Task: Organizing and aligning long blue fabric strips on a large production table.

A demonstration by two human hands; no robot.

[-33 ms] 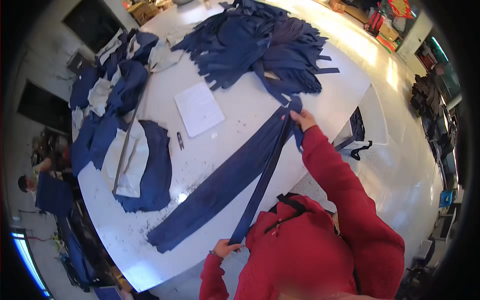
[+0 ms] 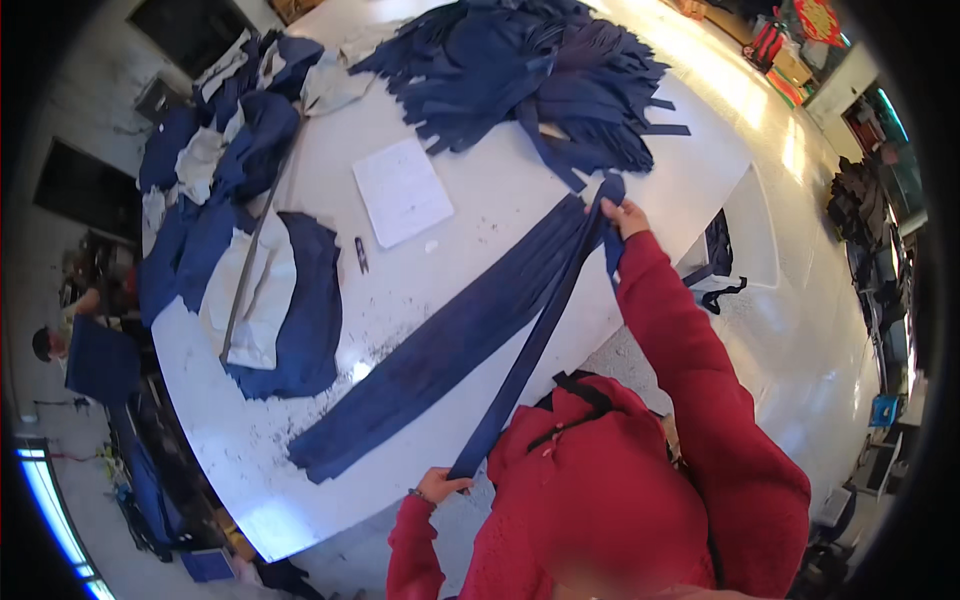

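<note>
Between my two hands stretches a long, narrow strip of dark blue cloth (image 2: 530, 362). My right hand (image 2: 625, 217) grips its upper end above the white table, and a loose end hangs beside the wrist. At the near table edge my left hand (image 2: 440, 485) pinches the lower end. Alongside the strip lies a flat stack of wider blue cloth strips (image 2: 430, 355), running from the table's near left up to my right hand. Beyond my right hand is a large heap of blue cloth strips (image 2: 500, 80).
Blue cloth pieces and pale paper shapes (image 2: 255, 300) lie on the table's left, with a long thin bar (image 2: 262, 240) across them. A white sheet (image 2: 403, 192) and small thread snips (image 2: 361, 255) are mid-table. A container (image 2: 745, 240) stands right of the table. Another person (image 2: 52, 343) is far left.
The view has shifted slightly, so the table sits a little higher in it. Both hands keep their hold on the strip, which remains stretched between them.
</note>
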